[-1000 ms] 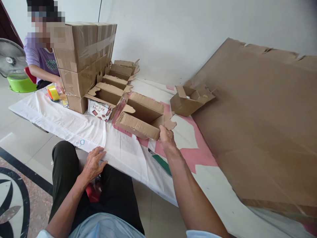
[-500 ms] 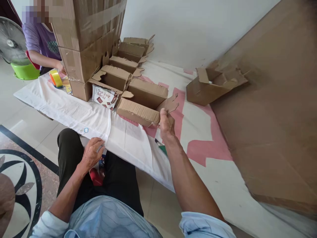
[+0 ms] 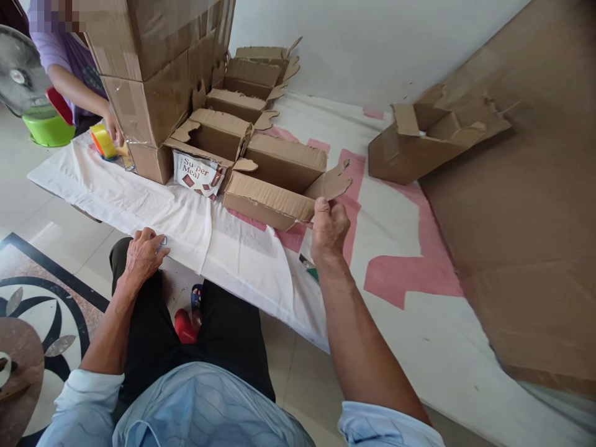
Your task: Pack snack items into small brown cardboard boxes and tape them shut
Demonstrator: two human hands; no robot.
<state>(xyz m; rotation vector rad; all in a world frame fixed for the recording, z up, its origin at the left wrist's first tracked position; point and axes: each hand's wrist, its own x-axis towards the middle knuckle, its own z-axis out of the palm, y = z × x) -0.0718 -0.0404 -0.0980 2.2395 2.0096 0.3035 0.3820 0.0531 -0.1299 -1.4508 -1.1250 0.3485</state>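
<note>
My right hand grips the near right corner of an open cardboard box, its thumb up against the flap. My left hand is at the table's front edge, fingers loosely bent and a little apart, by a small blue-edged label on the cloth. It holds nothing that I can see. Left of the gripped box, a white packet printed "Super Meal" leans against another open box. Partly behind my right wrist lies a small green and dark object, which I cannot name.
A tall stack of taped cartons stands at the left. More open boxes line up behind. One open box rests beside a large cardboard sheet. A co-worker's hand is near a yellow tape roll.
My left hand has moved left along the table edge to the small label. My right hand stays on the box corner. The whole view has shifted slightly.
</note>
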